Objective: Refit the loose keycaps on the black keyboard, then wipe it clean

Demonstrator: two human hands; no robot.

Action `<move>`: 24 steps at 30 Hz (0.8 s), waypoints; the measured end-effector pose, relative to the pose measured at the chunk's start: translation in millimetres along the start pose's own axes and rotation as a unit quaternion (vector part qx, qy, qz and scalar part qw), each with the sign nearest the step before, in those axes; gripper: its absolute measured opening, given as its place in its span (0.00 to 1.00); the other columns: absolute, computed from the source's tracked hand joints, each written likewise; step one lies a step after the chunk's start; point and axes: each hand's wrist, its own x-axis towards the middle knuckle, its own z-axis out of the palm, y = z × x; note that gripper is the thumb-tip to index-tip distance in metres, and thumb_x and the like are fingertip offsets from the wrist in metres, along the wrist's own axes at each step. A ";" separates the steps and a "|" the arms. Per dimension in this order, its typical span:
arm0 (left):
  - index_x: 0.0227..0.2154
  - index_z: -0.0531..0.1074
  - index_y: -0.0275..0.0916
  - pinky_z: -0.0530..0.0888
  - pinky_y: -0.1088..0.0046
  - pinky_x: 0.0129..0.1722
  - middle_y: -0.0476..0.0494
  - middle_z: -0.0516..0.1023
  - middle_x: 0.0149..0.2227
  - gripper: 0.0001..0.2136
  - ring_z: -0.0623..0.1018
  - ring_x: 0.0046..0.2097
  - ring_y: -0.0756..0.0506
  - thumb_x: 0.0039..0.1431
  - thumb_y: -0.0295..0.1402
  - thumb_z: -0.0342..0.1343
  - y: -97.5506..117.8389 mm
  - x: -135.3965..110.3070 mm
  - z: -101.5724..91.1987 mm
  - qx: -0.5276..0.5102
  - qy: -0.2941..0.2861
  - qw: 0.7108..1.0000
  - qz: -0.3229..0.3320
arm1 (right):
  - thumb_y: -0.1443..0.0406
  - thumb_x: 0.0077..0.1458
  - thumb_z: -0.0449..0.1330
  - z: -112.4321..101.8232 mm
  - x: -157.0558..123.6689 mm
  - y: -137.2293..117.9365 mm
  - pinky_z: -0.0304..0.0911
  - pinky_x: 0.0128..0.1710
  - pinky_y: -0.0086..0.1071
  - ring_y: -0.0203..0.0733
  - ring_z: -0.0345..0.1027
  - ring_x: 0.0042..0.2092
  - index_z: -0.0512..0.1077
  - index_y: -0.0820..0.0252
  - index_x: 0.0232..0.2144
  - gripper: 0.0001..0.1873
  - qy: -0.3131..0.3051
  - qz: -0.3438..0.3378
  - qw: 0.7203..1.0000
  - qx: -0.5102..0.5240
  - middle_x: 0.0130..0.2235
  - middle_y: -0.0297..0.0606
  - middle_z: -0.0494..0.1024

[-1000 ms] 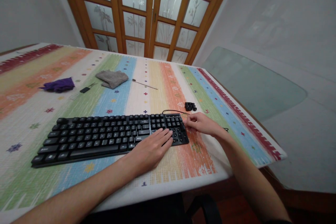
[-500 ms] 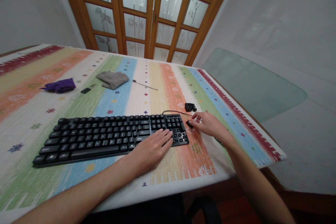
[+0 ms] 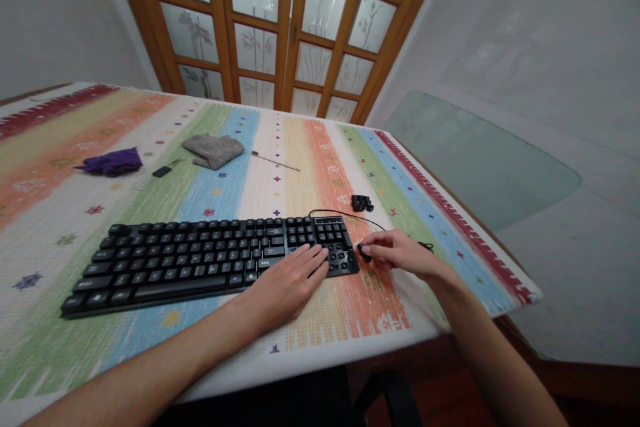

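A black keyboard (image 3: pixel 185 260) lies across the table, and at the right end of its number pad several key positions show bare, without caps. My left hand (image 3: pixel 295 277) rests flat on the keyboard's right part, fingers stretched out over the pad's left side and covering some keys. Just off the right edge of the keyboard, my right hand (image 3: pixel 395 251) pinches a black keycap (image 3: pixel 363 253) between thumb and fingertips, low over the orange stripe. Beyond that hand sits a small cluster of loose black keycaps (image 3: pixel 361 203).
The keyboard's thin cable (image 3: pixel 373 220) runs behind my right hand. Farther back lie a thin brush (image 3: pixel 277 161), a grey cloth (image 3: pixel 215 150), a small black-handled tool (image 3: pixel 163 171) and a purple cloth (image 3: pixel 113 162). A striped tablecloth (image 3: pixel 320 333) covers the table.
My right hand has come nearer to me and down beside the keyboard's right edge, with the keycap in its fingers. My left hand has stayed in place.
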 end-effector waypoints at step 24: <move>0.57 0.66 0.26 0.66 0.55 0.63 0.26 0.69 0.61 0.20 0.67 0.64 0.37 0.61 0.21 0.48 0.4 0.3 -1.0 -0.008 0.002 1.000 0.000 | 0.57 0.59 0.58 39.1 -9.2 -3.1 0.58 0.26 0.29 0.36 0.65 0.24 0.71 0.58 0.36 0.11 0.169 -0.130 0.960 -0.180 0.25 0.33 0.75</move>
